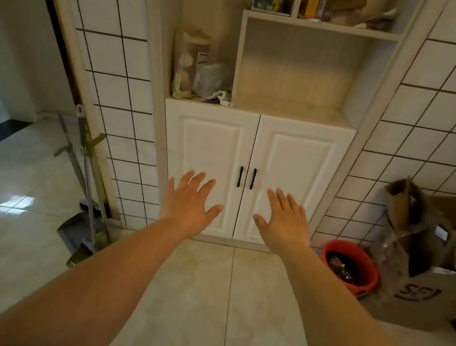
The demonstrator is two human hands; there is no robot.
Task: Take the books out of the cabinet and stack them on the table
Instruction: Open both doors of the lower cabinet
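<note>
A white cabinet stands in a wall niche straight ahead, both doors closed, with two black handles at the middle seam. No books show; whatever is inside is hidden behind the doors. My left hand is stretched out palm down in front of the left door, fingers spread, holding nothing. In front of the right door my right hand is held the same way, also with nothing in it. Neither hand touches a handle.
Above the doors is an open shelf, with jars and a bag to its left. A broom and dustpan lean at the left wall. A red bucket and cardboard boxes sit on the floor at right.
</note>
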